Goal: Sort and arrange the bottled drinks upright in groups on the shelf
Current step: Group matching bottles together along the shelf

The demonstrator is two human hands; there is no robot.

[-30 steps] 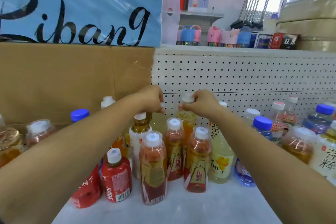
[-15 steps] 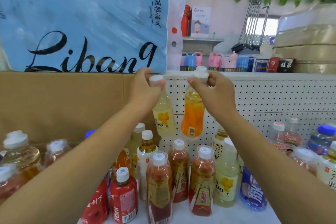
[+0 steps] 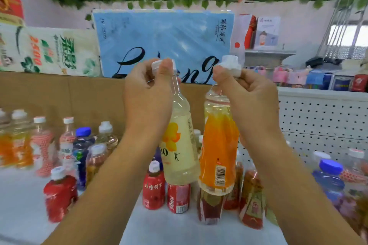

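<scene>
Pale bottle (image 3: 180, 153), orange bottle (image 3: 219, 145) | cap-up, slightly tilted | left fingers (image 3: 166, 67), right fingers (image 3: 221, 74) pinch caps

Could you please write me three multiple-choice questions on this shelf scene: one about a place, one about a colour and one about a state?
1. Where is the orange bottle?
A. Held above the shelf, right of the pale bottle.
B. Lying on the shelf.
C. Inside a box.

2. What colour is its cap?
A. Blue.
B. Red.
C. White.

3. What is the left hand doing?
A. Resting flat.
B. Pinching the pale bottle's top.
C. Gripping a red bottle.

Answers:
1 A, the right hand holds it up beside the pale bottle.
2 C, the cap between the fingers shows white.
3 B, it pinches that bottle at its cap.
</scene>
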